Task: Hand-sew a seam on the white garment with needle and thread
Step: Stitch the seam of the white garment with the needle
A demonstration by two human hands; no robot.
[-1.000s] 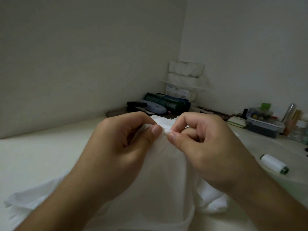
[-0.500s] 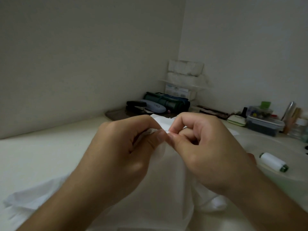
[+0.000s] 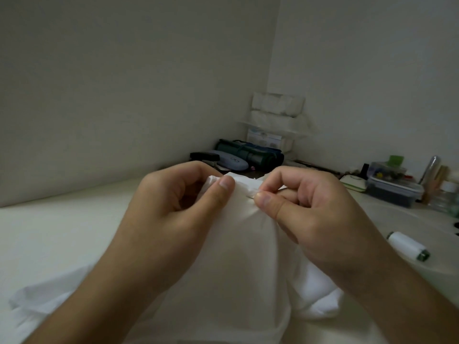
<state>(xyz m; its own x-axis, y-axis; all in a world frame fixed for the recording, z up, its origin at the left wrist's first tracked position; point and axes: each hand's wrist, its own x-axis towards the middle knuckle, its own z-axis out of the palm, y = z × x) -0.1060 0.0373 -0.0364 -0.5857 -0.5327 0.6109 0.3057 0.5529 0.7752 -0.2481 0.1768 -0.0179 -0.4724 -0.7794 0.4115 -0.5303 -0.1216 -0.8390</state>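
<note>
1. two hands meet at the raised edge of the garment (image 3: 238, 244): left hand (image 3: 173, 207) pinches the bunched fold between thumb and fingers; right hand (image 3: 305, 209) pinches a thin glint, probably the needle (image 3: 250, 194), at the cloth.
2. step, as judged: mid-stitch, needle at the fold. next move calls for a steady draw until the thread, not visible, runs taut without puckering.
3. garment: white, soft, gathered at the top, draping onto the table (image 3: 62, 232); spool (image 3: 407, 248) lies well apart at right.

left hand (image 3: 173, 207), right hand (image 3: 313, 209) pinching white garment (image 3: 238, 244)
</note>
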